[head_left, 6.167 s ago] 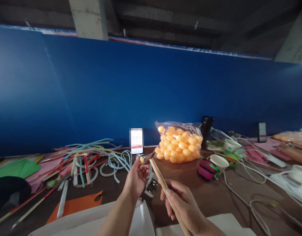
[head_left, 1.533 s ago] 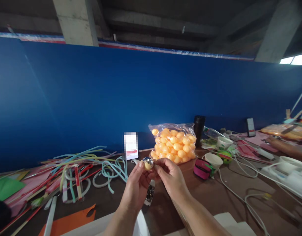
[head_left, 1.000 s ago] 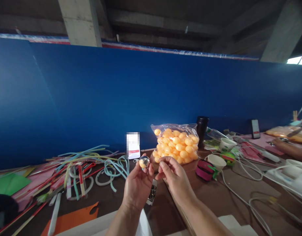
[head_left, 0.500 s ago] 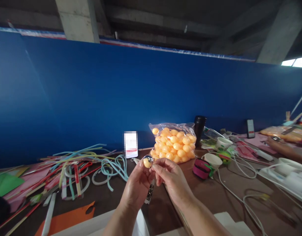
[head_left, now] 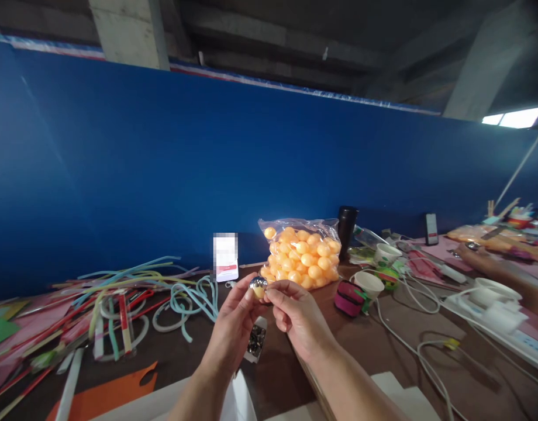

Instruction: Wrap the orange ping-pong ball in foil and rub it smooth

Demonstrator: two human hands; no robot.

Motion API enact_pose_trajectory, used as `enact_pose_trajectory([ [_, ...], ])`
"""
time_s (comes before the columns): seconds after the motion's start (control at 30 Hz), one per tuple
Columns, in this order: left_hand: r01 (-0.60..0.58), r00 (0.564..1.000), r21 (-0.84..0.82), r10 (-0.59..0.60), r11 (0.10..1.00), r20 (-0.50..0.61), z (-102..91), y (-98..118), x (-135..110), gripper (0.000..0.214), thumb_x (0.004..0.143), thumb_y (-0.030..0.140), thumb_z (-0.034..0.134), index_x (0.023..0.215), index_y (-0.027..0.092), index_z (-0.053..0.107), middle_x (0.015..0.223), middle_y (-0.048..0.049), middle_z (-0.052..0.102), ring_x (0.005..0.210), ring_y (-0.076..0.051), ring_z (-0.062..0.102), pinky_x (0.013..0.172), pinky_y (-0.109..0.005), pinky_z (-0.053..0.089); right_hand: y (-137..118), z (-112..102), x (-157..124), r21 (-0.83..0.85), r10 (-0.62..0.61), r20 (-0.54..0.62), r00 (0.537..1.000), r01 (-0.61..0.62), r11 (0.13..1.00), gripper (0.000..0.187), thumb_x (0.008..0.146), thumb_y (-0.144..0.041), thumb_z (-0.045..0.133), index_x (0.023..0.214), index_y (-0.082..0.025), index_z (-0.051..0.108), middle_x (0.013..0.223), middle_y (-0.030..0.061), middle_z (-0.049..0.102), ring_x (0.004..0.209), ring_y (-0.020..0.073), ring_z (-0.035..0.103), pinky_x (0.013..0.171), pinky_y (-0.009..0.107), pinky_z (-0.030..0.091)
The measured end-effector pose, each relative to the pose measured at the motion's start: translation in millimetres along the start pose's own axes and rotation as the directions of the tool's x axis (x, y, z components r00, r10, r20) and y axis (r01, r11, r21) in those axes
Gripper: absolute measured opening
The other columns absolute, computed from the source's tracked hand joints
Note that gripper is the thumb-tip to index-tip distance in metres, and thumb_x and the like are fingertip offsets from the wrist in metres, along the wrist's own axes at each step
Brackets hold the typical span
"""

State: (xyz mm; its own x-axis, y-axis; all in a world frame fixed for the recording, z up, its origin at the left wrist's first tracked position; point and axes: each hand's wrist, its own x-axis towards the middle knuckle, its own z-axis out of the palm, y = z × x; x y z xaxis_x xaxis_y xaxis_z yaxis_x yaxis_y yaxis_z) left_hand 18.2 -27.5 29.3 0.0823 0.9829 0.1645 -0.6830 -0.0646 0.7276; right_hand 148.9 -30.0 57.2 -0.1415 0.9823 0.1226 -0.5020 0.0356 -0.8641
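A small, mirror-like silver ball [head_left: 259, 286] with a yellowish lower part is held up in front of me. My left hand [head_left: 234, 318] is closed, pinching the ball between thumb and fingers from the left. From the right, my right hand [head_left: 297, 310] has its thumb and forefinger pressed together at the ball's edge, the other fingers curled. Whether the yellow is a reflection or the ball's own colour, I cannot tell. Beneath the hands lies a small open box [head_left: 255, 340] of dark, shiny pieces, partly hidden by my left hand.
Behind my hands stands a clear bag of orange balls [head_left: 302, 257], with a black bottle [head_left: 348, 228] beside it. Tubes and sticks [head_left: 120, 298] are heaped left. On the right are a purple pouch [head_left: 348, 298], paper cups [head_left: 369, 284], cables, a power strip [head_left: 510, 330] and another person's arm [head_left: 501, 272].
The view has turned a little to the right, so most things sit further left. The ball is turned slightly and shows more silver. More of the small box shows below my hands.
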Motion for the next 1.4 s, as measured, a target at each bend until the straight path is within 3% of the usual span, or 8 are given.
enact_pose_trajectory([
  [0.27, -0.014, 1.000, 0.006, 0.014, 1.000, 0.009, -2.3, -1, 1, 0.033, 0.084, 0.023, 0.065, 0.117, 0.020, 0.064, 0.110, -0.0084, 0.068, 0.088, -0.014, 0.064, 0.082, -0.027, 0.051, -2, -1, 1, 0.093, 0.085, 0.013, 0.996, -0.086, 0.992, 0.021, 0.066, -0.025, 0.084, 0.076, -0.016, 0.068, 0.069, -0.0013, 0.066, 0.040, 0.0012, 0.035, 0.037, 0.014, 0.020],
  [0.6, 0.071, 0.997, -0.285, -0.058, 0.956, 0.054, -7.6, 4, -1, 0.040, 0.087, 0.022, 0.058, 0.128, 0.023, 0.056, 0.112, -0.0087, 0.068, 0.084, -0.014, 0.066, 0.078, -0.027, 0.055, -3, 1, -4, 0.117, 0.072, 0.158, 0.985, -0.091, 0.989, 0.021, 0.068, -0.029, 0.083, 0.074, -0.018, 0.067, 0.062, -0.0028, 0.063, 0.041, 0.0028, 0.030, 0.039, 0.017, 0.020],
  [0.77, 0.106, 0.994, -0.374, -0.109, 0.921, 0.012, -13.4, 0, 2, 0.034, 0.087, 0.015, 0.057, 0.121, 0.021, 0.061, 0.103, -0.0080, 0.071, 0.079, -0.012, 0.068, 0.076, -0.023, 0.056, -2, 4, -9, 0.067, 0.048, 0.177, 0.983, -0.061, 0.996, 0.017, 0.074, -0.028, 0.079, 0.074, -0.017, 0.067, 0.060, -0.0034, 0.061, 0.041, 0.0031, 0.031, 0.039, 0.017, 0.022],
  [0.93, 0.119, 0.978, -0.427, -0.179, 0.896, -0.105, -12.5, -1, 3, 0.022, 0.088, 0.008, 0.051, 0.104, 0.013, 0.066, 0.093, -0.0085, 0.074, 0.076, -0.012, 0.070, 0.073, -0.019, 0.057, 1, 4, -11, -0.002, 0.022, 0.188, 0.982, -0.022, 1.000, 0.014, 0.078, -0.029, 0.076, 0.077, -0.017, 0.068, 0.065, -0.0028, 0.062, 0.041, 0.0031, 0.031, 0.040, 0.018, 0.023],
  [1.13, 0.129, 0.972, -0.405, -0.197, 0.905, -0.131, -12.0, 0, 2, 0.016, 0.089, 0.010, 0.052, 0.094, 0.013, 0.066, 0.085, -0.0066, 0.073, 0.071, -0.011, 0.070, 0.067, -0.017, 0.057, 3, 2, -9, -0.037, 0.016, 0.171, 0.985, -0.010, 0.999, 0.016, 0.079, -0.031, 0.074, 0.077, -0.018, 0.066, 0.049, -0.0072, 0.050, 0.040, 0.0050, 0.030, 0.040, 0.018, 0.022],
  [1.3, 0.093, 0.996, -0.267, -0.087, 0.959, 0.035, -6.6, -2, 1, 0.019, 0.086, 0.022, 0.061, 0.104, 0.016, 0.066, 0.089, -0.0049, 0.070, 0.072, -0.010, 0.065, 0.066, -0.020, 0.054, 5, 1, -8, -0.034, 0.001, 0.155, 0.988, 0.004, 0.999, 0.017, 0.077, -0.032, 0.076, 0.077, -0.018, 0.066, 0.055, -0.0055, 0.055, 0.040, 0.0047, 0.031, 0.040, 0.018, 0.023],
  [1.4, 0.005, 1.000, -0.133, -0.006, 0.991, -0.008, -1.2, -3, 0, 0.030, 0.082, 0.021, 0.066, 0.112, 0.020, 0.064, 0.100, -0.0048, 0.069, 0.080, -0.012, 0.065, 0.072, -0.022, 0.053, 7, 0, -7, -0.026, -0.010, 0.142, 0.990, 0.013, 1.000, 0.016, 0.077, -0.031, 0.075, 0.078, -0.018, 0.066, 0.052, -0.0071, 0.053, 0.039, 0.0041, 0.031, 0.040, 0.018, 0.023],
])
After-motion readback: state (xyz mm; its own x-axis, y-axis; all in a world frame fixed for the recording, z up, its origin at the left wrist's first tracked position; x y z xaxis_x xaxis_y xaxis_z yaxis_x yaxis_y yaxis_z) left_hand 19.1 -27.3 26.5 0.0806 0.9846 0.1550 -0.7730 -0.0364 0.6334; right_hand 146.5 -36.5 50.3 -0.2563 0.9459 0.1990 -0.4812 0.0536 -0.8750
